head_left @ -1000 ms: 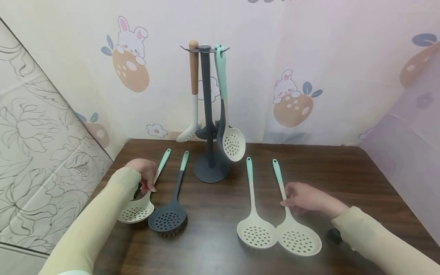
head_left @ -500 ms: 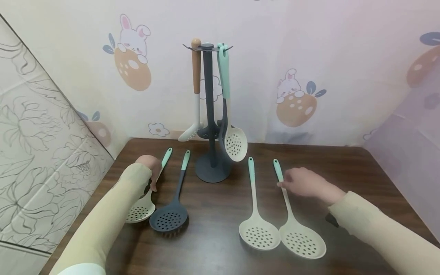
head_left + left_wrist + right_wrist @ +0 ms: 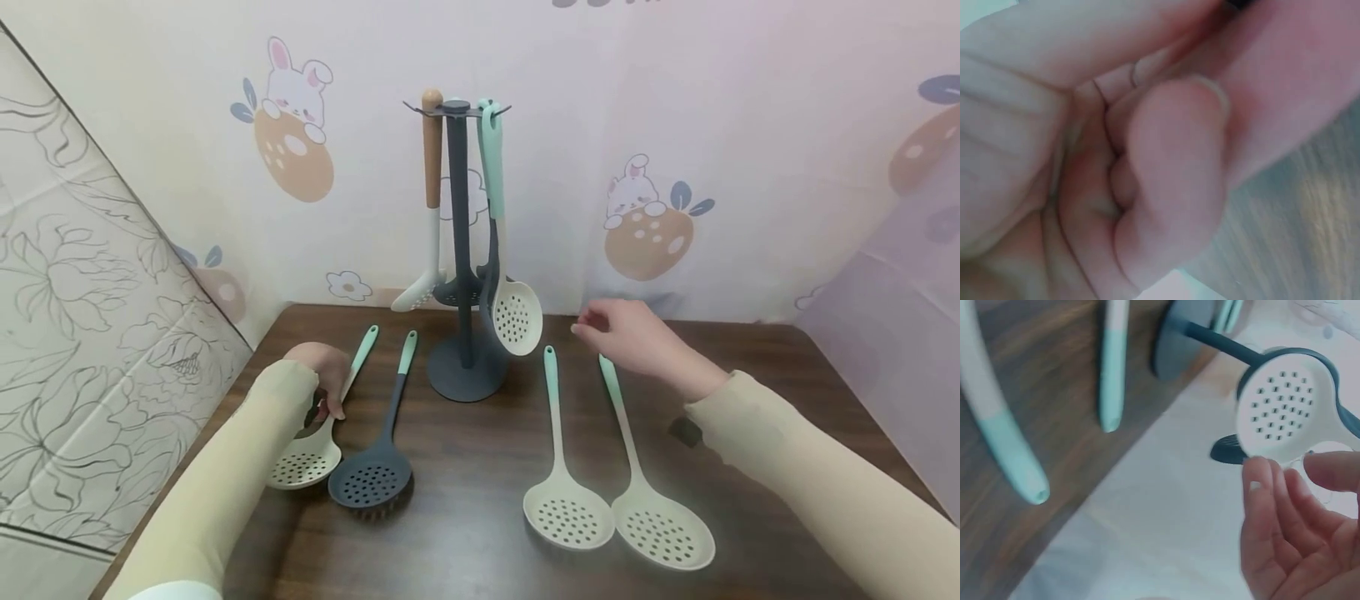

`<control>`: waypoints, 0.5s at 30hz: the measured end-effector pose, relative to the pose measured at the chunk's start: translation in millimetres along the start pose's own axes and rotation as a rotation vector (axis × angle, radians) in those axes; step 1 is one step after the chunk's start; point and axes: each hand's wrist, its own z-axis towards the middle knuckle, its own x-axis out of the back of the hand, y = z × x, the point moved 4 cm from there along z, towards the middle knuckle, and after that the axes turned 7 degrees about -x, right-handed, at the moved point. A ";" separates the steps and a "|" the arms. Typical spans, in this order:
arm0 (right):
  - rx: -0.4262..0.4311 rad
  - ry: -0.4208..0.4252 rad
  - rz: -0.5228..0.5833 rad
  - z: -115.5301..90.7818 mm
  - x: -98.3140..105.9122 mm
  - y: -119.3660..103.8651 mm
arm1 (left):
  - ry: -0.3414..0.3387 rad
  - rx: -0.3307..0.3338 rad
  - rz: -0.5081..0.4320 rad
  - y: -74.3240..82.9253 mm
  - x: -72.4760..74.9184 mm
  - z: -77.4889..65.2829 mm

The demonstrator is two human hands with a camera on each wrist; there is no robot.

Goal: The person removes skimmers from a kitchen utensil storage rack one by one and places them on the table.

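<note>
My left hand stays at the left, over the neck of a white skimmer with a mint handle. In the left wrist view the fingers are loosely curled, with nothing seen in them. A dark grey skimmer lies just right of it. My right hand is raised above the handle end of a white skimmer, its thumb and fingers bent, apart and holding nothing. In the right wrist view a white skimmer hangs beyond the fingertips. Another white skimmer lies left of that hand.
A dark utensil rack stands at the back of the wooden table. On it hang a white utensil with a wooden handle, a mint-handled white skimmer and dark utensils behind. A patterned cloth hangs behind the table.
My right hand has left the right skimmer's handle and risen away toward the rack. The left hand has hardly moved. Skimmers on the table lie as before; the view has shifted slightly.
</note>
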 end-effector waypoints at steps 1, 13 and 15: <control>0.002 0.015 0.019 2.0 2.1 -4.3 | -0.006 -0.006 -0.035 -2.1 -0.4 0.5; -0.006 0.073 0.194 18.2 9.3 -34.3 | 0.033 -0.075 -0.095 -11.3 -3.3 2.3; -0.015 0.080 0.207 21.2 8.6 -35.8 | 0.027 -0.079 -0.071 -10.3 -3.4 2.8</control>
